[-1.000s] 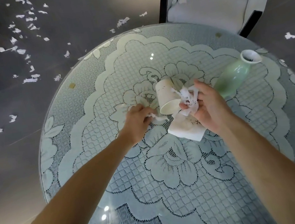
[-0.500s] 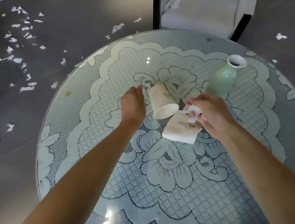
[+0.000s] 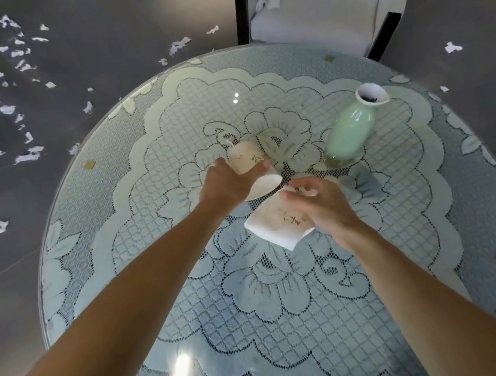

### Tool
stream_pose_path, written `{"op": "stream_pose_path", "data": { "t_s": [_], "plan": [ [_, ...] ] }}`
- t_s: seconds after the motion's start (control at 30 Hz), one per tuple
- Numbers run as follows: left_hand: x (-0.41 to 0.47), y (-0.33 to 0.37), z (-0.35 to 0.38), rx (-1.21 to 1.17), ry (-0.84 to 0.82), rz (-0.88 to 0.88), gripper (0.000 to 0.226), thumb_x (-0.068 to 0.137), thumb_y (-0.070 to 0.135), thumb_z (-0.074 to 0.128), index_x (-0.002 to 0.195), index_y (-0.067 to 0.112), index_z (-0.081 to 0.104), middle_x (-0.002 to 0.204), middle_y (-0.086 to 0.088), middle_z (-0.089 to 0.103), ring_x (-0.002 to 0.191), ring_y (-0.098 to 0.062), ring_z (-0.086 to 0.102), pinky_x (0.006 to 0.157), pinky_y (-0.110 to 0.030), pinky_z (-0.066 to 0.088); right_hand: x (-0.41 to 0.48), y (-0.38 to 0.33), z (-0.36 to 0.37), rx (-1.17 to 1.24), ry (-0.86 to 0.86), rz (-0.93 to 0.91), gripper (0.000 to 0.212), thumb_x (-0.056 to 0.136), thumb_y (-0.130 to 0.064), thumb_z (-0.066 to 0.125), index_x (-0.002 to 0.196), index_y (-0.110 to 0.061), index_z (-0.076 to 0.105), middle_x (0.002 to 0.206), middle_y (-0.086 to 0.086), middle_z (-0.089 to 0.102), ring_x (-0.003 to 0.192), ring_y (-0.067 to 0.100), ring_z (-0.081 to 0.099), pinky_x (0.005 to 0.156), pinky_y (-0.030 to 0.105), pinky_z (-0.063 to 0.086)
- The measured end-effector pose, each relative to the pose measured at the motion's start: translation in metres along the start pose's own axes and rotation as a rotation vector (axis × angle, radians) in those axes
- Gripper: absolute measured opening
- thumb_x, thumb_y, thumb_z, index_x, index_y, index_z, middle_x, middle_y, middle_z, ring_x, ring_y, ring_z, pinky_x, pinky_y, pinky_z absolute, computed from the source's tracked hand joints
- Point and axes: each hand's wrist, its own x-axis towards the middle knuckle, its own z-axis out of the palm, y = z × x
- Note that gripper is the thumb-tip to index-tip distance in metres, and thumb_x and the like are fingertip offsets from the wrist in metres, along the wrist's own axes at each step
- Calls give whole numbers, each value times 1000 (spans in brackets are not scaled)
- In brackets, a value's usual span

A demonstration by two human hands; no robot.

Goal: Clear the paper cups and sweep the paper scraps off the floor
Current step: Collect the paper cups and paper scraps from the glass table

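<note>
Head view: near the middle of the surface (image 3: 291, 325), my left hand (image 3: 227, 182) has its fingers wrapped round a tilted paper cup (image 3: 244, 156), mouth toward me. At its 5 o'clock my right hand (image 3: 326, 208) lies over a flattened cup (image 3: 275, 231), fingers curled; whether they grip it I cannot tell. A green vase (image 3: 350, 132) stands at 2 o'clock. Paper scraps (image 3: 25, 157) litter the floor (image 3: 107, 32) at 10 o'clock; a chair (image 3: 311, 10) sits at 12.

My left hand (image 3: 226, 181) closed round the tilted paper cup (image 3: 247, 159); my right hand (image 3: 319, 206), seemingly pinching paper scraps (image 3: 306, 193), sank onto the flattened cup (image 3: 273, 230).
</note>
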Motion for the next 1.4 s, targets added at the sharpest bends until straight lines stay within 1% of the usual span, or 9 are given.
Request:
{"op": "stream_pose_path", "data": {
  "t_s": [0.1,0.23,0.53,0.67,0.8,1.0,1.1,1.27,1.4],
  "plan": [
    [1,-9,2,-24,-42,-8,91,74,76,55,129,3,51,118,-13,61,96,-23,62,75,-32,54,-2,9,4,9,-2,23,39,81,-22,76,116,-16,61,96,-8,61,58,8,59,47,15,47],
    [-6,-14,6,-123,-35,23,71,82,61,61,118,1,55,103,-10,64,72,-14,59,53,-23,45,-2,13,5,-7,-15,40,55,77,-22,79,126,-12,57,122,5,62,94,23,68,75,35,59],
    [-16,-19,0,-418,16,28,61,82,50,68,116,2,52,99,-7,66,76,-14,64,47,-17,46,-7,2,-2,338,8,194,47,80,2,70,124,-10,60,107,5,65,84,26,68,70,44,59],
    [-26,-14,-10,-515,74,55,50,86,44,66,111,6,47,97,-6,61,76,-13,62,57,-25,52,-11,-7,-4,403,14,185,35,84,2,65,118,-6,63,95,5,66,85,23,65,71,44,59],
    [-38,-12,-12,-524,161,138,41,87,40,66,103,11,42,89,2,55,72,-6,57,56,-22,49,-16,-10,-2,317,74,179,30,88,-2,60,117,-13,61,113,5,58,98,29,62,78,52,58],
    [-42,-14,-9,-456,152,217,57,86,49,64,116,10,36,107,-5,55,84,-10,61,59,-23,50,-41,7,-1,169,17,150,38,93,-4,55,131,-7,55,84,2,62,46,0,49,40,15,40],
    [-50,-13,-3,-447,134,223,53,90,49,57,116,12,30,100,4,56,84,-9,61,65,-30,53,-45,6,9,227,117,124,38,90,-4,60,127,-9,60,94,-5,62,73,9,62,63,34,59],
    [-62,-14,8,-329,110,228,63,83,66,50,113,16,26,96,5,60,88,-22,65,78,-46,56,-41,-4,19,441,194,143,32,88,-6,64,119,-13,63,96,0,66,85,22,67,72,47,60],
    [-67,-9,10,-226,167,211,65,78,71,40,111,17,25,92,2,60,85,-25,64,78,-41,54,-30,-6,30,527,207,140,22,89,-8,64,98,-28,65,107,13,68,95,35,67,77,54,58]
  ]
}}
